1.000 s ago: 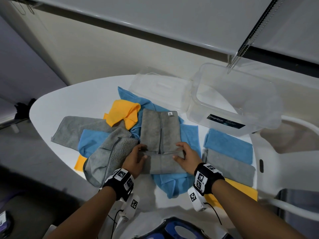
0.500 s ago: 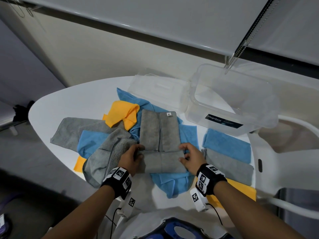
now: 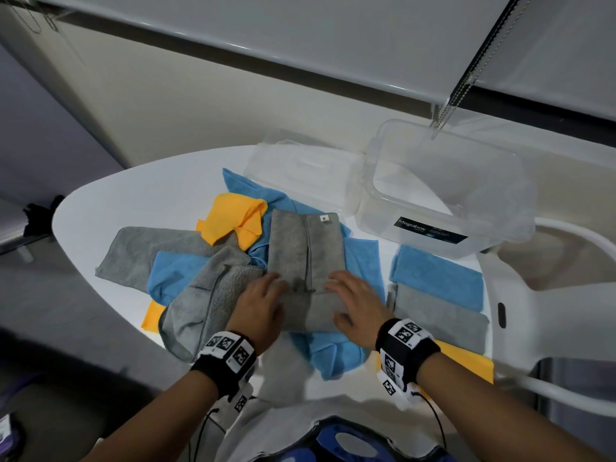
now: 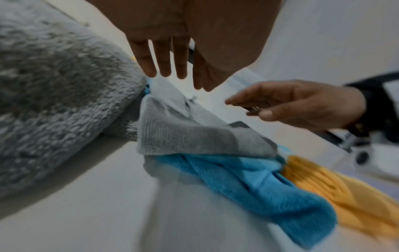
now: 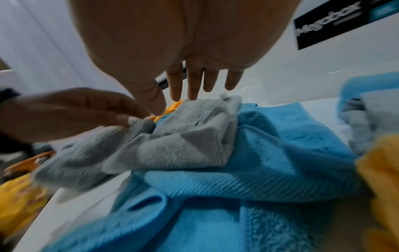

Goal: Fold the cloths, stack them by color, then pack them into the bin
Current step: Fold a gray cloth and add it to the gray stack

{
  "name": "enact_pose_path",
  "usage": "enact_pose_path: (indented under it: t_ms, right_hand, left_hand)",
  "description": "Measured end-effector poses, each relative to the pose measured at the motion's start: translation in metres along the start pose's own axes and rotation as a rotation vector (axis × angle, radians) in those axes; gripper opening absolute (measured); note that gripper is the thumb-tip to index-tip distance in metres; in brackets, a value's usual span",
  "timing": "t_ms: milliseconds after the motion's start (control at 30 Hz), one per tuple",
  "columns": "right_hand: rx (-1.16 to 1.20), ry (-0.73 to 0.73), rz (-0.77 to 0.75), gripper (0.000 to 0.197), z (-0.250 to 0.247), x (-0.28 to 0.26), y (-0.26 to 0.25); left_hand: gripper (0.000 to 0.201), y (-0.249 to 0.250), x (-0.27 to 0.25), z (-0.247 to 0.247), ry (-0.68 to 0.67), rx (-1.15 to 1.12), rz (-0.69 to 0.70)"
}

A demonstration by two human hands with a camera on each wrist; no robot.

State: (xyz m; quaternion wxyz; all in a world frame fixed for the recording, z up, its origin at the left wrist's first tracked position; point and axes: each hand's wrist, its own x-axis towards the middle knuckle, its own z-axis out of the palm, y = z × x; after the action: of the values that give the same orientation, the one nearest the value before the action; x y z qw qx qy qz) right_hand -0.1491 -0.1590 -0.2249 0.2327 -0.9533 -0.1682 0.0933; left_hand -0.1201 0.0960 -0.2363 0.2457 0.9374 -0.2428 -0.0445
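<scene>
Both hands flat, fingers straight, over the half-folded gray cloth (image 3: 305, 261): left hand (image 3: 260, 305), right hand (image 3: 355, 306). Contact probably light, wrist views blurred. Clear bin (image 3: 443, 195) sits behind on the bench (image 3: 133, 188)

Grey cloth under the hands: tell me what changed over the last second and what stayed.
Both hands let go of the folded near edge of the grey cloth: left hand and right hand now lie over it with fingers straight, instead of pinching it. The near flap stays folded over. The bin stays put.
</scene>
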Motion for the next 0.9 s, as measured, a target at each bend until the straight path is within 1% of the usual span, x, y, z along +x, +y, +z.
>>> enact_pose_path:
  t_ms: [67, 133, 167, 233, 367, 500, 533, 600, 633, 700, 767, 867, 900]
  right_hand:
    - [-0.099, -0.200, -0.054, 0.067, 0.006, 0.002, -0.009]
    - [-0.236, -0.361, -0.055, 0.070, 0.015, 0.001, -0.010]
    - [-0.277, -0.417, -0.044, 0.072, 0.020, 0.001, -0.007]
    - [-0.311, -0.472, -0.032, 0.076, 0.028, -0.001, 0.000]
    - [-0.335, -0.486, -0.031, 0.081, 0.031, 0.002, 0.008]
    - [-0.315, -0.479, -0.020, 0.084, 0.033, 0.006, 0.008]
    - [-0.308, -0.475, -0.015, 0.083, 0.034, 0.006, 0.008]
    - [-0.286, -0.468, -0.003, 0.081, 0.033, 0.007, 0.007]
    - [-0.272, -0.465, 0.001, 0.079, 0.031, 0.008, 0.006]
    - [-0.246, -0.449, 0.003, 0.074, 0.026, 0.009, 0.005]
    - [-0.198, -0.428, 0.000, 0.070, 0.020, 0.006, 0.006]
    - [-0.095, -0.387, -0.013, 0.066, 0.017, -0.002, 0.015]
    - [-0.071, -0.371, -0.021, 0.065, 0.018, -0.005, 0.018]
  left_hand:
    - [0.052, 0.012, -0.001, 0.005, -0.141, 0.068, 0.059]
    - [0.064, 0.014, -0.003, 0.017, -0.327, 0.174, 0.070]
    - [0.070, 0.013, -0.004, 0.024, -0.393, 0.213, 0.066]
    - [0.078, 0.004, -0.009, 0.036, -0.462, 0.264, 0.045]
    - [0.091, -0.009, -0.013, 0.045, -0.504, 0.313, 0.016]
    - [0.096, -0.007, -0.009, 0.046, -0.478, 0.322, 0.016]
    - [0.096, -0.008, -0.008, 0.046, -0.499, 0.326, 0.014]
    - [0.094, -0.008, -0.005, 0.044, -0.510, 0.318, 0.009]
    - [0.090, -0.006, -0.005, 0.044, -0.474, 0.310, 0.010]
    - [0.080, -0.006, -0.005, 0.041, -0.455, 0.287, 0.031]
    - [0.079, -0.009, -0.004, 0.036, -0.494, 0.261, 0.024]
    - [0.076, -0.018, -0.010, 0.032, -0.452, 0.292, 0.047]
    - [0.074, -0.021, -0.013, 0.029, -0.460, 0.287, 0.040]
